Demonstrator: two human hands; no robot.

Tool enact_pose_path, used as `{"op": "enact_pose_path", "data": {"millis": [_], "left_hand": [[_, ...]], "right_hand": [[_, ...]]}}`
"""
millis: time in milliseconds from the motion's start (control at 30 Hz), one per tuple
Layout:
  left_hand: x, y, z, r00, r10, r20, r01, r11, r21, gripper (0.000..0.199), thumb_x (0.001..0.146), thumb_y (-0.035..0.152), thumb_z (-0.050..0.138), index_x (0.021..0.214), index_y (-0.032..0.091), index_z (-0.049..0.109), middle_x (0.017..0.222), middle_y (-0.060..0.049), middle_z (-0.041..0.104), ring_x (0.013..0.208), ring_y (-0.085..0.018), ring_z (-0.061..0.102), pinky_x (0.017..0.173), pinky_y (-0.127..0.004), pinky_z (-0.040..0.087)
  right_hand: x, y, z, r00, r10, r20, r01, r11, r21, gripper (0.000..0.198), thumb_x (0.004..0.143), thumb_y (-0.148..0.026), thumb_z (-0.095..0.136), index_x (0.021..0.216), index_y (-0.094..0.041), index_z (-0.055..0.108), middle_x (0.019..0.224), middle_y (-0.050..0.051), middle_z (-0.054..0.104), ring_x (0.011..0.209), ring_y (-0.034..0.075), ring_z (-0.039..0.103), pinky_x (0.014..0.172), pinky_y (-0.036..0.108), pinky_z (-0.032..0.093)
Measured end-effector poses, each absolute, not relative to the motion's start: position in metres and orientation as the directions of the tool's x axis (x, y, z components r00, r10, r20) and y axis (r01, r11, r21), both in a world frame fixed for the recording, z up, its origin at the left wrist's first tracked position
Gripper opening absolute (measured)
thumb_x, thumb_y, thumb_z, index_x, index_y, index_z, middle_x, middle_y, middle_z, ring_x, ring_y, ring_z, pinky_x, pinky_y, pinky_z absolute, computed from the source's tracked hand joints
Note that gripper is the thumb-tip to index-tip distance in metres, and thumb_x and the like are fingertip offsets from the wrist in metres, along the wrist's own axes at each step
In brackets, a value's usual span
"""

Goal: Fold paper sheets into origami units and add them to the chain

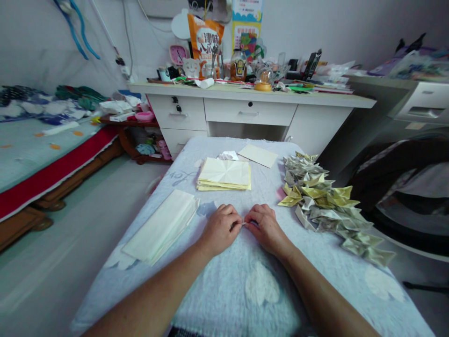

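Note:
Over the middle of the cloth-covered table, my left hand [223, 228] and my right hand [264, 225] meet with their fingers pinched. Between the fingertips shows a thin whitish piece of paper [243, 224]; the fingers hide most of it. Just beyond my hands lies a stack of creased, cream and yellow square sheets [224, 174]. Left of my left hand rests a stack of long folded white paper [161, 225]. To the right of my right hand, pointed folded paper pieces [326, 201] in grey and yellow are heaped in a long row.
A flat cream sheet [258, 155] and a crumpled white paper [228, 155] lie at the table's far end. Behind stands a white desk [250, 110] crowded with a jar, a snack bag and other items. A bed [52, 159] is on the left, a washing machine [421, 107] on the right.

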State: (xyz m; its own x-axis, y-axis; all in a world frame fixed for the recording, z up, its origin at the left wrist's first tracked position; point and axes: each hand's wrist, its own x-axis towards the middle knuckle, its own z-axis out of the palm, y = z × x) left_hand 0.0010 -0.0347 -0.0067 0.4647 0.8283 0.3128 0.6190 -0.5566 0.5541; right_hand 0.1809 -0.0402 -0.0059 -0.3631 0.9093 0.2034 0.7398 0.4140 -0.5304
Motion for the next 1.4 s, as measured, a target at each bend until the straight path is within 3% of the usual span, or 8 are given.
{"op": "enact_pose_path", "data": {"millis": [367,900,1400], "left_hand": [[0.0,-0.03,-0.006,0.43,0.867,0.251,0.634,-0.489,0.599,0.009,0.08,0.02,0.061,0.072,0.019,0.063,0.083,-0.002,0.058,0.087,-0.019,0.052,0.084,-0.034,0.039],[0.004,-0.027,-0.009,0.361,0.909,0.209,0.757,-0.417,0.503,0.012,0.081,0.028,0.061,0.071,0.02,0.062,0.087,-0.003,0.058,0.09,-0.021,0.049,0.078,-0.034,0.034],[0.006,-0.028,-0.007,0.314,0.937,0.156,0.818,-0.35,0.456,0.016,0.078,0.031,0.063,0.066,0.022,0.061,0.085,-0.002,0.056,0.089,-0.022,0.047,0.079,-0.036,0.03]], "right_hand": [[0.186,-0.035,-0.004,-0.342,0.924,0.17,0.69,0.37,-0.622,0.008,0.085,-0.023,0.062,0.08,-0.02,0.067,0.083,0.002,0.06,0.086,0.018,0.05,0.078,0.032,0.032],[0.177,-0.033,-0.007,-0.206,0.971,0.122,0.805,0.239,-0.543,0.009,0.082,-0.021,0.061,0.073,-0.02,0.063,0.084,0.003,0.057,0.088,0.02,0.046,0.077,0.032,0.03],[0.173,-0.033,-0.009,-0.178,0.975,0.132,0.876,0.218,-0.431,0.008,0.084,-0.021,0.057,0.078,-0.022,0.062,0.089,0.005,0.054,0.087,0.021,0.043,0.073,0.033,0.027]]}}
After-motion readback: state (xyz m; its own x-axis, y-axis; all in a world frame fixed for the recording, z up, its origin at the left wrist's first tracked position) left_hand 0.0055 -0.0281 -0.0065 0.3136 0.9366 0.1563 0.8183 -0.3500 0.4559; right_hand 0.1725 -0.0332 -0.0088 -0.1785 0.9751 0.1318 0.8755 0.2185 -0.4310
